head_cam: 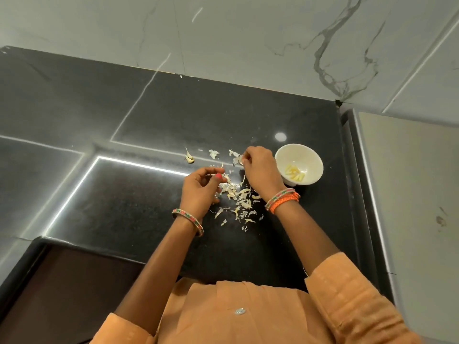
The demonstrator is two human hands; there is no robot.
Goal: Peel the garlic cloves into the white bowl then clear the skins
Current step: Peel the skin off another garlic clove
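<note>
A small white bowl [298, 165] on the black counter holds several peeled yellowish cloves [295, 173]. Just left of the bowl, my right hand [259, 167] pinches a garlic clove [240, 159] with pale skin hanging from it. My left hand [201, 187] hovers lower left with fingers loosely curled, thumb and fingertip close together; whether it holds a scrap of skin I cannot tell. A scatter of papery skins [239, 197] lies between and below both hands. One unpeeled clove [189, 157] lies apart to the upper left.
The black granite counter [124, 120] runs back to a marbled white wall [248, 33]. A raised black ledge [352, 170] bounds the counter right of the bowl. The front edge [104, 252] drops to a dark recess at lower left.
</note>
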